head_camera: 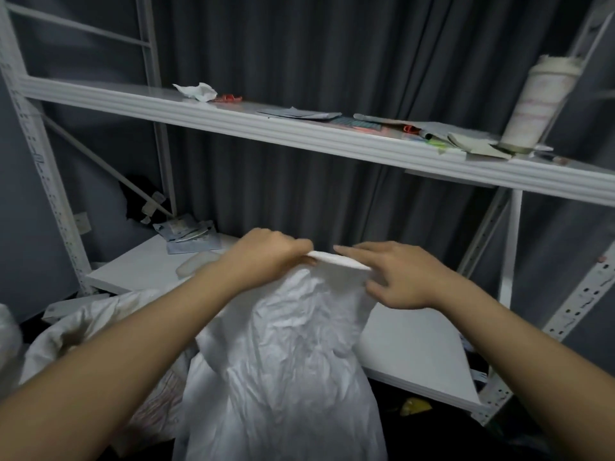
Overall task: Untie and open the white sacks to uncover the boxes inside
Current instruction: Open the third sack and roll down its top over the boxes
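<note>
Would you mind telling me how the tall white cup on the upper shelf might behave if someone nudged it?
The tall white cup stands upright and narrow at the right end of the upper shelf, so it would probably tip rather than slide. It rests on loose papers, which likely makes its footing unsteady. Whether it is full cannot be seen.

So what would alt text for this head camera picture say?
Two bare hands work at the top edge of a crumpled white woven sack: the left hand pinches it, the right hand touches it with straight fingers. Behind stands a cluttered white metal shelf.
</note>
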Tool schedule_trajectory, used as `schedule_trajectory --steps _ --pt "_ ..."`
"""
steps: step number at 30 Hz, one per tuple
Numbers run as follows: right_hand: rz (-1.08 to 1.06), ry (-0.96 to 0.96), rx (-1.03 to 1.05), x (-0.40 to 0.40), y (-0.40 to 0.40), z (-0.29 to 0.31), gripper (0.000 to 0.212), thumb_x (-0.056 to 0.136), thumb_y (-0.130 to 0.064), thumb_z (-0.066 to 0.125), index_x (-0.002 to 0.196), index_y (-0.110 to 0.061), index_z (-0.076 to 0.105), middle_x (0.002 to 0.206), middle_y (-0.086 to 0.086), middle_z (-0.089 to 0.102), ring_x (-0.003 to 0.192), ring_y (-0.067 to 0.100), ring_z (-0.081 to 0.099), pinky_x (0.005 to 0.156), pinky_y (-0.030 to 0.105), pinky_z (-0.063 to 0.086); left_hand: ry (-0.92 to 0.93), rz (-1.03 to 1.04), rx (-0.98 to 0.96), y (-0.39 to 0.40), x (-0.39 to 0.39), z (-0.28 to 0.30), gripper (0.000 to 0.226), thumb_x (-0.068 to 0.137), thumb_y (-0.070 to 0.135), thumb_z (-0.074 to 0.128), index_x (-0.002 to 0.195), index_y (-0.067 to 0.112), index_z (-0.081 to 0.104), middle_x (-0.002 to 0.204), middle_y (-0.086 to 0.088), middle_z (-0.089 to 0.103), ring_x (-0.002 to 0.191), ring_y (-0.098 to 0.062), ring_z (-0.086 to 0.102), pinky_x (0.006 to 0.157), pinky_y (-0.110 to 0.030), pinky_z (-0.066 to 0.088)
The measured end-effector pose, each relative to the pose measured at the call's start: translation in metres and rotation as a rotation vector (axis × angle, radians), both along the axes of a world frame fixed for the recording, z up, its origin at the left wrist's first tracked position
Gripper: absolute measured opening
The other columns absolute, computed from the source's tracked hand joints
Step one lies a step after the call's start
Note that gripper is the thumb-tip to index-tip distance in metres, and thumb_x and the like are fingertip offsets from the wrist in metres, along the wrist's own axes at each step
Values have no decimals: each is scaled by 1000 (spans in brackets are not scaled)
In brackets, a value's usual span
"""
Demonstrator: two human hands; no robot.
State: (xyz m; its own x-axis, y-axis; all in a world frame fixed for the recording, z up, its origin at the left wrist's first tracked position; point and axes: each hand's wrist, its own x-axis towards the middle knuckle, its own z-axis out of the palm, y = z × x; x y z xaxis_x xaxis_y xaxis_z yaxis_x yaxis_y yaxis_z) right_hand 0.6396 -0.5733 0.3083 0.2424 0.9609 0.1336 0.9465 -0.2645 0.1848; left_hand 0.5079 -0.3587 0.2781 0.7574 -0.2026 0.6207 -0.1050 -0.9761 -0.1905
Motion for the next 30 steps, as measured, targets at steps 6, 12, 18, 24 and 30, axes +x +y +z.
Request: schedule_trajectory --steps 6,12,18,24,30 --pt "-18 -183 -25 -17 22 -7 50 97 -19 40 144 -26 25 111 5 57 84 24 58 62 33 39 230 44 -276 -13 0 11 32 83 59 51 93 29 55 75 12 62 67 -9 59 56 -30 43" --pt "-48 177 11 -17 21 -12 58 97 -34 37 149 -36 11 130 3 54 96 25 58 74 35 46 203 206 2 -13 0 4 20 95 26 43 112 23 53 99 3 59 82 -25 61 59 -32 34" --pt "-96 -304 -12 -11 16 -18 51 97 -17 39 145 -22 21 112 8 51 85 24 53 62 35 44 526 79 -519 0 4 4 41 83 63 55 102 27 59 89 13 64 84 -10 61 71 -35 49" --pt "69 183 158 -6 15 -19 44 99 -29 39 143 -34 32 127 -5 55 106 16 56 85 34 48 298 82 -171 -14 11 3 22 95 40 45 104 21 50 98 4 61 87 -21 60 67 -36 45" --pt "22 395 363 13 14 -5 30 97 -17 44 119 -31 60 104 -7 69 92 15 63 82 43 51 289 85 -144 0 12 22 29 92 49 51 109 25 53 93 3 64 84 -21 61 62 -31 39"
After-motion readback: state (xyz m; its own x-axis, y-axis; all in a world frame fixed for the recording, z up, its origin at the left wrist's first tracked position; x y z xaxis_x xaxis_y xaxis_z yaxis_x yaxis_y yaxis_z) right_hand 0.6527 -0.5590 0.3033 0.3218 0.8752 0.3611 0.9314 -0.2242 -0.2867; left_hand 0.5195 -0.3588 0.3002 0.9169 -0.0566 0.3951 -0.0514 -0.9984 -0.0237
